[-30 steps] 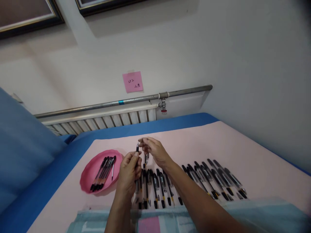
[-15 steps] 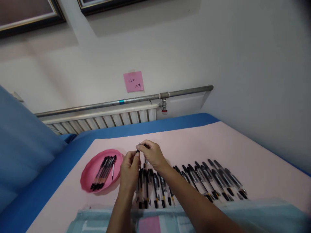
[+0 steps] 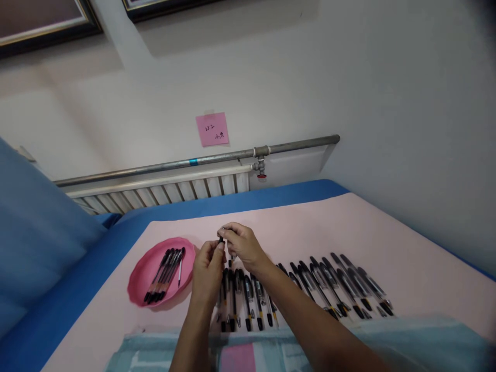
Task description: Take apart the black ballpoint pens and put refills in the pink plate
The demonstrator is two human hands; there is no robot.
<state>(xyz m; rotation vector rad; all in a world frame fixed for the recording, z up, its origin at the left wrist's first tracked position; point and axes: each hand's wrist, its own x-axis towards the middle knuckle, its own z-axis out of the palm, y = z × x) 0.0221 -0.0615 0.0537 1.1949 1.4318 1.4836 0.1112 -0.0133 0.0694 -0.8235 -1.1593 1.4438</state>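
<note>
Above the near middle of the pink sheet, my left hand (image 3: 209,266) is closed around a pen (image 3: 220,239), whose dark upper end sticks up between thumb and finger. My right hand (image 3: 242,245) pinches the top of that same pen, where a small shiny tip shows; most of the pen is hidden by the fingers. Below and between my forearms lie several pen parts (image 3: 248,305), black caps and clear barrels among them. A pink plate (image 3: 134,281) to the left holds several pens (image 3: 165,276) and one thin white refill (image 3: 180,271).
Further rows of disassembled pens (image 3: 333,284) with small metal tips lie right of my right forearm. Pink sheeting (image 3: 310,222) covers a blue surface (image 3: 279,194). Behind it are a radiator (image 3: 174,191), a pipe (image 3: 302,144) and a wall. A blue curtain (image 3: 34,232) hangs at left.
The fingers of my right hand have shifted slightly at the pen's top, closing over the shiny tip. My left hand stays almost still.
</note>
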